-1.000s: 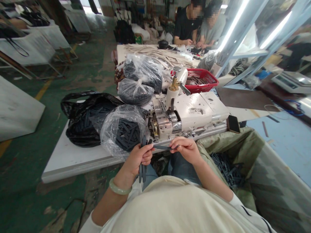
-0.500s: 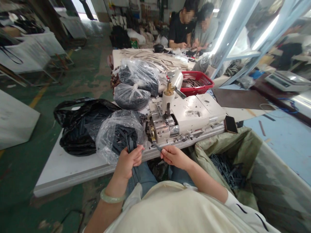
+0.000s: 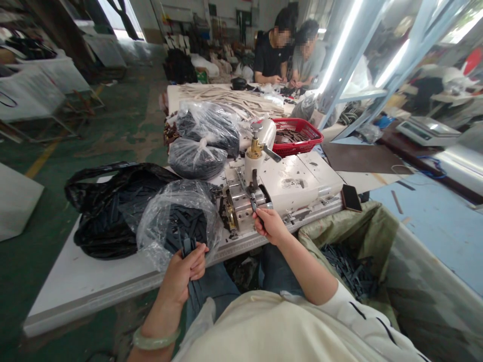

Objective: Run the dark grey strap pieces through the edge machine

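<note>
A workshop with a green floor (image 3: 128, 115) is shown, and on a pale worktable (image 3: 56, 291) a white machine (image 3: 309, 173) is mounted; all positions below are referred to the machine. A dark strip (image 3: 254, 204) is located at the front of its metal head (image 3: 241, 203); whether the rollers are touched cannot be told. The strip is pinched between the thumb and fingers of the right hand (image 3: 272, 227). Half a second earlier it was held lower, in front of the machine's left end; it has since been raised to the head — it is thus presented at the working parts, well apart from the bundle of strips (image 3: 187, 246). That bundle is clasped in the left hand (image 3: 184, 271), to the front left of the machine.

Space left of the machine is restricted by an open clear bag (image 3: 151, 234) of strips, with a black bag (image 3: 101, 244) farther out. Tied clear bags (image 3: 199, 158) are stacked behind left; a red basket (image 3: 298, 149) is placed behind. At the machine's right end a phone (image 3: 351, 198) is laid, and a green sack (image 3: 313, 231) containing strips is stood to the front right. Behind the machine, two people (image 3: 269, 63) are seen.
</note>
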The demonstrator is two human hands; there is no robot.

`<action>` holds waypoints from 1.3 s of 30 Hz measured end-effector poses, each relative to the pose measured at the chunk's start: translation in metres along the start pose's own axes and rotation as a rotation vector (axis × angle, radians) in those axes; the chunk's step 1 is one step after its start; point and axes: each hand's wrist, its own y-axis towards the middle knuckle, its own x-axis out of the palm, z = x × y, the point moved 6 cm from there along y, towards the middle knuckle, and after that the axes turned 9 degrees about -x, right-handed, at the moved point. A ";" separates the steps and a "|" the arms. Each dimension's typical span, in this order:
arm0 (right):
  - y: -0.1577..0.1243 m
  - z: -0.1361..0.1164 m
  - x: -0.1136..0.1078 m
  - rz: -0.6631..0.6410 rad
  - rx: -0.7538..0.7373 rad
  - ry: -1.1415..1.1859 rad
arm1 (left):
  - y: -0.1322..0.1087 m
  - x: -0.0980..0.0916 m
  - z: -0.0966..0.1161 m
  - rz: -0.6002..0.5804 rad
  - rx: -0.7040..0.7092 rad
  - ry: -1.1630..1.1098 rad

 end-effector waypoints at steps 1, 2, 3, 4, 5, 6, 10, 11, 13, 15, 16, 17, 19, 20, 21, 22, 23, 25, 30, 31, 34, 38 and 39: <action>0.000 0.000 0.000 0.010 -0.002 0.008 | 0.001 -0.001 0.000 0.005 -0.003 -0.001; 0.000 0.000 0.000 0.020 -0.006 0.015 | 0.002 -0.001 0.000 0.007 -0.005 -0.003; 0.001 -0.001 0.000 0.034 -0.012 0.024 | 0.003 -0.001 -0.001 0.008 -0.008 -0.005; 0.002 -0.001 0.000 0.053 -0.021 0.035 | 0.003 -0.001 -0.001 0.004 -0.012 -0.007; 0.003 -0.002 0.000 0.074 -0.032 0.045 | 0.004 0.000 -0.002 -0.003 -0.017 -0.007; 0.004 -0.003 -0.002 0.096 -0.042 0.054 | 0.004 0.001 -0.003 -0.012 -0.023 -0.008; -0.007 -0.025 -0.038 0.251 -0.222 0.092 | 0.005 0.008 -0.005 -0.059 -0.047 -0.020; -0.018 -0.034 -0.059 0.330 -0.326 0.114 | 0.004 0.011 -0.005 -0.079 -0.055 -0.021; -0.052 -0.051 -0.114 0.550 -0.563 0.192 | 0.003 0.019 -0.005 -0.132 -0.078 -0.015; -0.093 -0.050 -0.172 0.802 -0.719 0.328 | 0.003 0.029 -0.005 -0.193 -0.103 0.002; -0.110 -0.043 -0.193 0.888 -0.720 0.384 | 0.003 0.034 -0.006 -0.228 -0.120 0.016; -0.122 -0.032 -0.206 0.946 -0.675 0.420 | 0.003 0.041 -0.007 -0.264 -0.141 0.038; -0.129 -0.006 -0.201 0.904 -0.479 0.413 | 0.003 0.054 -0.012 -0.336 -0.195 0.104; -0.125 0.006 -0.185 0.817 -0.368 0.389 | 0.003 0.061 -0.015 -0.373 -0.222 0.144; -0.118 0.015 -0.161 0.703 -0.287 0.361 | 0.003 0.068 -0.019 -0.412 -0.247 0.187; -0.110 0.019 -0.134 0.580 -0.271 0.334 | 0.002 0.075 -0.023 -0.449 -0.267 0.231; -0.101 0.017 -0.105 0.454 -0.283 0.290 | 0.001 0.082 -0.026 -0.477 -0.280 0.274; -0.083 0.005 -0.049 0.178 -0.327 0.141 | -0.002 0.092 -0.033 -0.498 -0.282 0.367; -0.063 -0.012 0.031 -0.295 -0.346 -0.203 | -0.009 0.100 -0.040 -0.420 -0.231 0.613; -0.061 -0.009 0.034 -0.291 -0.335 -0.180 | -0.010 0.098 -0.041 -0.399 -0.226 0.632; -0.055 0.005 0.028 -0.140 -0.248 0.066 | -0.010 0.084 -0.041 -0.367 -0.229 0.622; -0.052 0.014 0.016 0.003 -0.095 0.366 | -0.008 0.058 -0.041 -0.355 -0.295 0.511; -0.051 0.013 0.015 0.004 -0.065 0.407 | -0.007 0.052 -0.039 -0.339 -0.304 0.467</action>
